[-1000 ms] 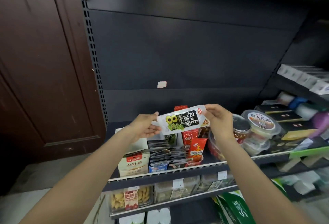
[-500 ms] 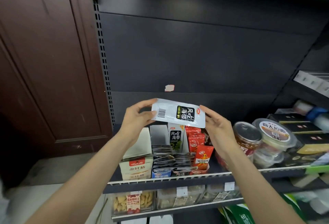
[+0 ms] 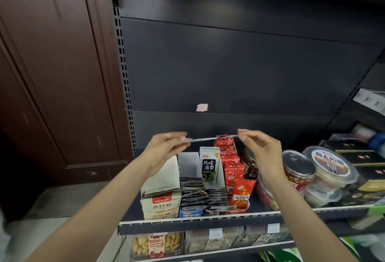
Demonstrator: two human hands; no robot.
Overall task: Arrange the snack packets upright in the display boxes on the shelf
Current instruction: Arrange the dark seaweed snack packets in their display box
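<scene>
A flat white snack packet (image 3: pixel 210 138) hangs edge-on above the shelf, stretched level between both hands. My left hand (image 3: pixel 164 149) pinches its left end and my right hand (image 3: pixel 262 149) pinches its right end. Below stand the display boxes: a cream one (image 3: pixel 160 203) at the left, a middle one (image 3: pixel 188 162) with grey packets lying flat and one white packet (image 3: pixel 209 168) upright at its back, and a row of red packets (image 3: pixel 233 170) to the right.
Round tubs and jars (image 3: pixel 325 168) crowd the shelf to the right, with dark boxes (image 3: pixel 362 157) behind. The shelf front rail (image 3: pixel 187 221) runs below, over clear bins of snacks (image 3: pixel 156 243). A brown wooden door (image 3: pixel 52 74) is at the left.
The packet has been turned from face-on to edge-on and now lies level between my fingertips. Both hands have spread slightly apart and sit above the boxes.
</scene>
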